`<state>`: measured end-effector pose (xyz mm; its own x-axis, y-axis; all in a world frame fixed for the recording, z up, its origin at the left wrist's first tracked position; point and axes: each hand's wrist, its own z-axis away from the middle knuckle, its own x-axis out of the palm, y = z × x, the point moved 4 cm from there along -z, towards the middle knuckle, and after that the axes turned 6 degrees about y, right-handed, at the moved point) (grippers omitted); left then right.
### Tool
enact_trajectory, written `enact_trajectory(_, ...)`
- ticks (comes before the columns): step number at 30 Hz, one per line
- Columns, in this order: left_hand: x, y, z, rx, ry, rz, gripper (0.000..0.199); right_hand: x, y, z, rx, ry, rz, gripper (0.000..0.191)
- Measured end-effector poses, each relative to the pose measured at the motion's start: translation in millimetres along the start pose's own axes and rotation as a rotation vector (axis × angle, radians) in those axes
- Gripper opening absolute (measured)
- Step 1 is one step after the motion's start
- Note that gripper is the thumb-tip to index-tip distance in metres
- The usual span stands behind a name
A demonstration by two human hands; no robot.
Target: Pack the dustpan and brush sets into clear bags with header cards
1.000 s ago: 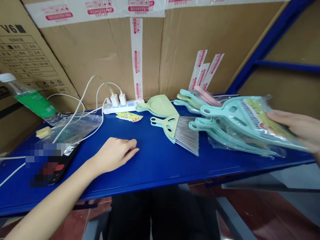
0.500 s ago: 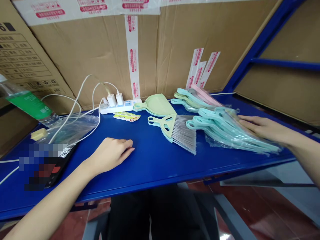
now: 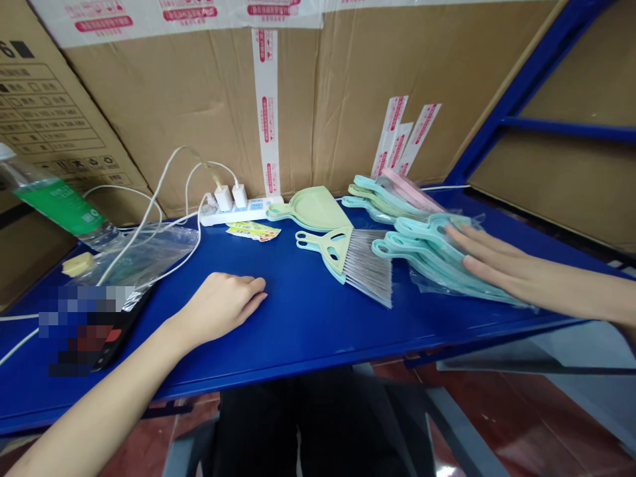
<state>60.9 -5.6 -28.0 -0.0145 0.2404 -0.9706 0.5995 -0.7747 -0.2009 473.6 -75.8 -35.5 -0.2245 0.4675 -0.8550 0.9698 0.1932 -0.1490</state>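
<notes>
My left hand [image 3: 221, 307] lies palm down on the blue shelf [image 3: 318, 338], empty and loosely curled, with its fingertips resting on the surface. It has barely moved since the earlier frames.

My right hand [image 3: 489, 265] is the one that changed. A second ago it gripped the stack of bagged mint-green dustpans [image 3: 412, 248] and held it up off the shelf. Now the stack lies flat on the shelf at the right, and the hand has released it. The hand is open, with the fingers straight and slightly spread, and the fingers [image 3: 467, 242] lie across the top of the bags without closing on them.

Just behind the stack is a second pile of green and pink dustpans [image 3: 382, 195]. To its left, a loose brush [image 3: 360, 265] lies in front of a pale green dustpan [image 3: 313, 209]. Beyond my left hand are a power strip [image 3: 238, 213] and a plastic bag [image 3: 144, 262].
</notes>
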Motion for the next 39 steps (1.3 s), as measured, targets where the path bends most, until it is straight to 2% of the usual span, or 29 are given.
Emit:
enact_trajectory(2,-0.2,0.2,0.3,-0.005,-0.007,-0.01,0.028,1.1,-23.6,-9.6,-0.09,-0.123,0.012,0.077)
enact_trajectory(4,-0.2,0.3,0.2,-0.01,-0.013,-0.017,0.028,-3.6,-52.4,-24.3,-0.08,-0.063,0.07,0.079)
enact_trajectory(5,0.0,0.4,0.0,-0.012,-0.016,-0.02,0.027,-4.7,-69.8,-32.1,-0.104,-0.027,0.105,0.076)
enact_trajectory(8,0.2,0.2,-0.5,-0.018,-0.026,-0.025,0.026,1.1,-123.0,-53.8,-0.313,0.035,0.133,0.064)
enact_trajectory(10,-0.2,0.1,-0.6,-0.021,-0.031,-0.025,0.026,12.5,-145.5,-68.7,-0.389,-0.01,0.137,0.049)
enact_trajectory(12,-0.8,0.3,-0.5,-0.02,-0.036,-0.025,0.025,27.0,-157.7,-85.4,-0.408,-0.105,0.144,0.037)
enact_trajectory(16,-0.3,0.4,0.2,-0.019,-0.054,-0.035,0.025,56.9,-162.6,-117.4,-0.314,-0.367,0.284,0.026)
enact_trajectory(18,0.5,0.0,0.5,-0.022,-0.055,-0.039,0.025,66.3,-164.0,-127.0,-0.285,-0.421,0.309,0.02)
enact_trajectory(20,1.0,-0.4,0.7,-0.024,-0.043,-0.038,0.025,71.5,-166.5,-130.0,-0.278,-0.416,0.301,0.017)
enact_trajectory(24,1.6,0.2,0.5,-0.005,0.011,-0.018,0.026,73.5,-169.2,-122.2,-0.239,-0.34,0.301,0.022)
enact_trajectory(28,1.7,-0.8,-1.6,-0.027,0.147,0.029,0.027,71.6,-166.6,-115.4,-0.237,-0.263,0.273,0.021)
enact_trajectory(32,2.9,-5.3,-7.9,-0.083,0.27,0.106,0.026,67.7,-161.9,-116.8,-0.226,-0.091,0.149,0.015)
enact_trajectory(36,5.6,-6.9,-28.2,-0.091,0.236,0.092,0.025,62.5,-161.2,-117.4,-0.158,0.08,0.013,0.008)
enact_trajectory(39,7.2,-2.8,-57.7,-0.042,0.186,0.054,0.032,56.5,-161.4,-117.7,-0.095,0.178,-0.054,0.005)
